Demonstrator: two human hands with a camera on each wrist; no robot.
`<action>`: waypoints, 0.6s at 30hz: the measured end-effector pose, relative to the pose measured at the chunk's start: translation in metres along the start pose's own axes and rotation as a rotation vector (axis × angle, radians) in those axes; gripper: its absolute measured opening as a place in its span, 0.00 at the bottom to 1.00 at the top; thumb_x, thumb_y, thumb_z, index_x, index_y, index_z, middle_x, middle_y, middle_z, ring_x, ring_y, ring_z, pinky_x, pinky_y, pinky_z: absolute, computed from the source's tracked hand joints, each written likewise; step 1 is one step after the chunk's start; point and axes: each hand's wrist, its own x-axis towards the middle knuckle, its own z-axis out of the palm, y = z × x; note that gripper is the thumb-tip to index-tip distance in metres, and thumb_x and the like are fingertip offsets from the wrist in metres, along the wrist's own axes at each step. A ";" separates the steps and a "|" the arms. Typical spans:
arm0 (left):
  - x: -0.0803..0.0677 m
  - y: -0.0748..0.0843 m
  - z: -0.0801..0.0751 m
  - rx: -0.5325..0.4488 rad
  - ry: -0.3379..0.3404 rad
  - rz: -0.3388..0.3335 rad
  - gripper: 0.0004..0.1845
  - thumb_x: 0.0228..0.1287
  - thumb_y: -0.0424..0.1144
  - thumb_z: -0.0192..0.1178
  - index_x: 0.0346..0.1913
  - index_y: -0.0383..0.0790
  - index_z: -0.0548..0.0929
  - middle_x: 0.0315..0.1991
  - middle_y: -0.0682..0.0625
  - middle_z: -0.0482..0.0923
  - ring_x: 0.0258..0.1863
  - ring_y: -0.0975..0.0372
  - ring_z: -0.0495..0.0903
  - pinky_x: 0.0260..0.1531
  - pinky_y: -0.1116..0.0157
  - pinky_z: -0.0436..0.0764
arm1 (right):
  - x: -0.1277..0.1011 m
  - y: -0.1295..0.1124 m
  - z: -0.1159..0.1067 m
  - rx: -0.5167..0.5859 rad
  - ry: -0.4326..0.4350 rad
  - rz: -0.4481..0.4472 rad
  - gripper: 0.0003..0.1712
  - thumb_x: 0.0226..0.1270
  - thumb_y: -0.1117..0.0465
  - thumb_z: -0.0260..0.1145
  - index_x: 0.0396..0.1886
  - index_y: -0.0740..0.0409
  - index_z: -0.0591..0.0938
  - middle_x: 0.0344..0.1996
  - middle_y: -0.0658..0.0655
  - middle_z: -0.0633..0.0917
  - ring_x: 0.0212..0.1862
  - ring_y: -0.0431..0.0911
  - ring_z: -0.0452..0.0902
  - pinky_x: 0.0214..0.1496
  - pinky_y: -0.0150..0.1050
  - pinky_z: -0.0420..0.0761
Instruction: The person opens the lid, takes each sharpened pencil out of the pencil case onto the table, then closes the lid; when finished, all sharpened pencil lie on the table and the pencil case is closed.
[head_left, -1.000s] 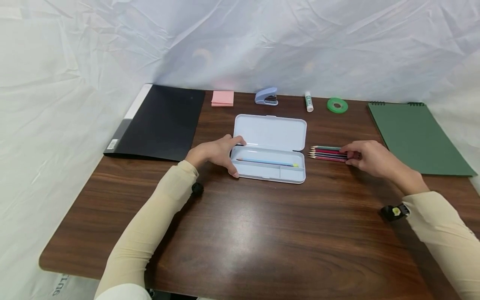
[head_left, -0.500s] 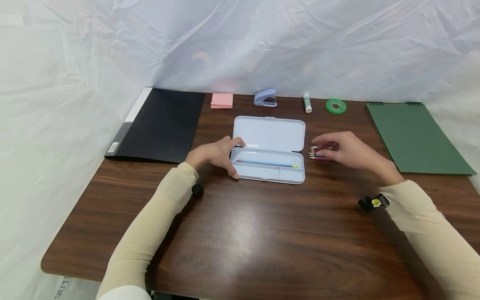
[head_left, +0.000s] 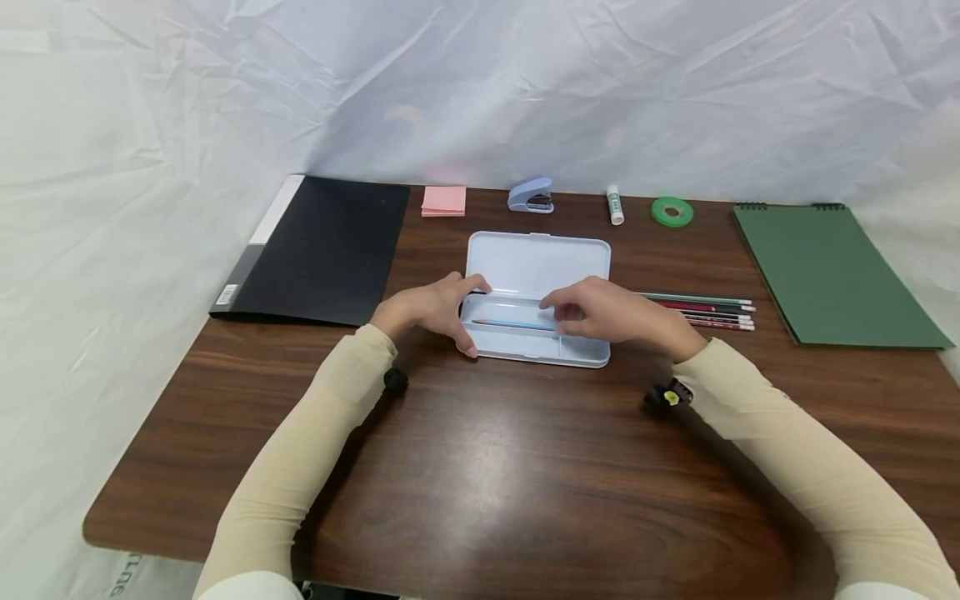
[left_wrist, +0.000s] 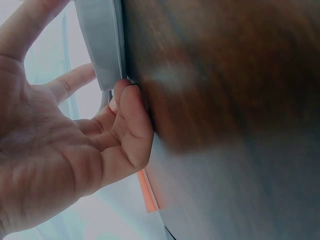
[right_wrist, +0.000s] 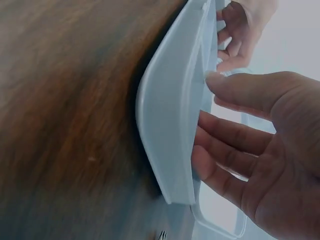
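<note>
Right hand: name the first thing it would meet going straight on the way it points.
Likely the left hand, at the left end of the open pencil case. Depth is unclear, so a low right hand could meet the blue pencil first.

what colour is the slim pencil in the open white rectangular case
Light blue; the slim pencil shows best in the head view.

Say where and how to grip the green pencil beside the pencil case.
Probably mid-shaft on the green pencil, pinched across its width from above: it's thin, lies flat, at the far edge of the pencil row, its far flank free.
</note>
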 end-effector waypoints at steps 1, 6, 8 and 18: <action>-0.001 0.000 0.000 -0.001 0.002 -0.002 0.52 0.45 0.47 0.80 0.72 0.52 0.60 0.61 0.42 0.62 0.60 0.52 0.67 0.60 0.53 0.71 | 0.003 -0.002 0.000 0.001 -0.008 -0.002 0.21 0.64 0.65 0.71 0.57 0.61 0.83 0.36 0.53 0.86 0.37 0.44 0.75 0.44 0.42 0.77; 0.000 0.001 -0.001 0.007 0.005 0.002 0.51 0.45 0.48 0.80 0.71 0.51 0.61 0.60 0.42 0.62 0.59 0.52 0.67 0.59 0.53 0.71 | 0.007 -0.005 0.001 0.013 -0.015 -0.003 0.22 0.62 0.64 0.73 0.57 0.61 0.83 0.36 0.53 0.85 0.37 0.45 0.75 0.43 0.42 0.76; 0.000 0.001 -0.001 0.014 0.003 -0.001 0.51 0.45 0.48 0.80 0.71 0.52 0.61 0.60 0.42 0.63 0.59 0.52 0.67 0.60 0.53 0.71 | 0.008 -0.005 0.002 0.014 -0.017 -0.017 0.21 0.63 0.65 0.72 0.57 0.61 0.83 0.36 0.53 0.85 0.37 0.45 0.75 0.44 0.42 0.76; 0.000 0.000 0.000 0.012 -0.006 -0.006 0.51 0.45 0.48 0.80 0.71 0.52 0.60 0.61 0.42 0.62 0.60 0.52 0.67 0.61 0.53 0.70 | 0.019 -0.016 0.003 -0.005 -0.102 0.025 0.20 0.64 0.66 0.70 0.57 0.60 0.83 0.32 0.53 0.81 0.37 0.46 0.73 0.44 0.41 0.74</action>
